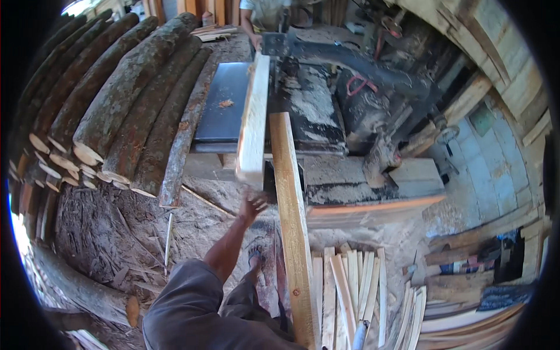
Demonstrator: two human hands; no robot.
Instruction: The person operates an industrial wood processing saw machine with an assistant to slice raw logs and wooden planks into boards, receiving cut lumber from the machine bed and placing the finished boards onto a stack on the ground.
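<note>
My left hand (pixel 254 204) reaches forward, fingers spread and slightly blurred, just below the near end of a pale squared timber (pixel 254 122). A small gap seems to lie between them; touch is hard to tell. The timber rests on the dark metal table (pixel 219 105) of a large saw machine and sticks out over its near edge. At the far end of the timber is another person's hand (pixel 256 42). A second, browner timber (pixel 294 233) runs from the lower edge up to the machine table's front. My right hand is out of view.
Bark-covered logs (pixel 137 87) are stacked at the left, and another log (pixel 87 286) lies lower left. Cut wooden strips (pixel 350 286) lie at the lower right. Sawdust coats the machine's right side (pixel 315 105) and the ground. A handwheel (pixel 448 134) sticks out at the right.
</note>
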